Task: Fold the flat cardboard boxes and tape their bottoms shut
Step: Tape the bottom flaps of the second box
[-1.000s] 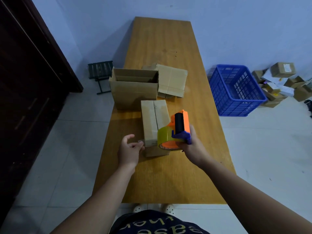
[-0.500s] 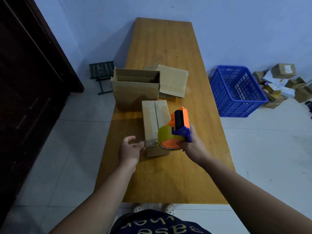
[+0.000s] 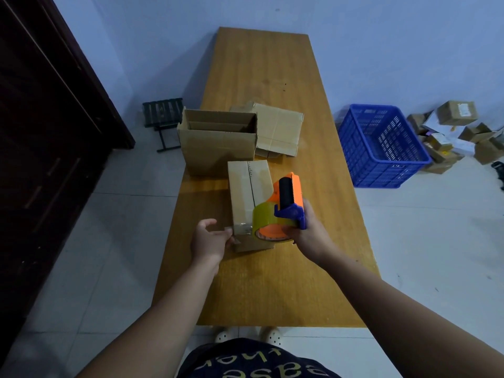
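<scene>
A small folded cardboard box (image 3: 245,186) lies on the wooden table (image 3: 267,282), its flap seam facing up. My right hand (image 3: 308,236) grips an orange and blue tape dispenser (image 3: 283,211) with a yellowish roll, held against the box's near end. My left hand (image 3: 210,238) pinches the loose tape end at the box's near left corner. Behind stands a larger open box (image 3: 218,148), and flat cardboard (image 3: 278,129) lies to its right.
A blue plastic crate (image 3: 381,148) sits on the floor right of the table, with several small cartons (image 3: 458,132) piled beyond it. A dark folding stool (image 3: 163,115) stands at the left by a dark wooden door (image 3: 41,132).
The dispenser and both hands stay at the box's near end, almost unmoved. The camera has shifted slightly.
</scene>
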`<action>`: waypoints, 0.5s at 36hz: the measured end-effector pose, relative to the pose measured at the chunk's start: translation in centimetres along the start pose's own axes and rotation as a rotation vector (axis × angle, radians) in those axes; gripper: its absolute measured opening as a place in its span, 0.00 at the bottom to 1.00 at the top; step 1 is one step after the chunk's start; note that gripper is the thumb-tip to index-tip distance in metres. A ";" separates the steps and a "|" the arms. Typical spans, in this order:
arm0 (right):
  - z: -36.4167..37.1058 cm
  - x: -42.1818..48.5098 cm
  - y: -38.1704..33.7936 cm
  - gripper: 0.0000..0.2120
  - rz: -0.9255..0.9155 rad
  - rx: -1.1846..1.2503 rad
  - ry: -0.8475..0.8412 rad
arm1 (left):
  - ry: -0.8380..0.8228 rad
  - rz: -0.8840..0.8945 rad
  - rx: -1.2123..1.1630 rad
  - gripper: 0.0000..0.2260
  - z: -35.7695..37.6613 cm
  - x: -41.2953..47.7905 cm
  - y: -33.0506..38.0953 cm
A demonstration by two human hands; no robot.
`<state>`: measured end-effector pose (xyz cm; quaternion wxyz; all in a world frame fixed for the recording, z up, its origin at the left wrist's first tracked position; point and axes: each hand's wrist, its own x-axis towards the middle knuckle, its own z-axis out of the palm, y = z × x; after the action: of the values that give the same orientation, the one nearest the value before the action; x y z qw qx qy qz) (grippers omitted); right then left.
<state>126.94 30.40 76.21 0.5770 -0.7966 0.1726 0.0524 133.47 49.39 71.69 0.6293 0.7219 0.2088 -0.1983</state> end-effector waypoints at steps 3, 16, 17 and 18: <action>-0.1 0.0 -0.1 0.23 0.001 -0.019 -0.009 | 0.001 -0.012 0.016 0.20 0.0 0.1 0.2; -0.3 0.1 0.1 0.23 0.011 -0.051 -0.013 | -0.043 -0.210 0.135 0.26 0.5 0.5 -1.1; -0.3 0.1 0.1 0.22 0.012 -0.059 -0.011 | -0.054 -0.299 0.085 0.24 0.7 0.2 -1.4; -0.2 0.2 0.0 0.23 0.010 -0.066 -0.009 | -0.043 -0.353 0.041 0.22 0.9 0.0 -1.8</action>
<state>127.05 30.16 76.19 0.5508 -0.8141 0.1724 0.0647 132.42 48.72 70.08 0.5743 0.6822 0.3145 -0.3253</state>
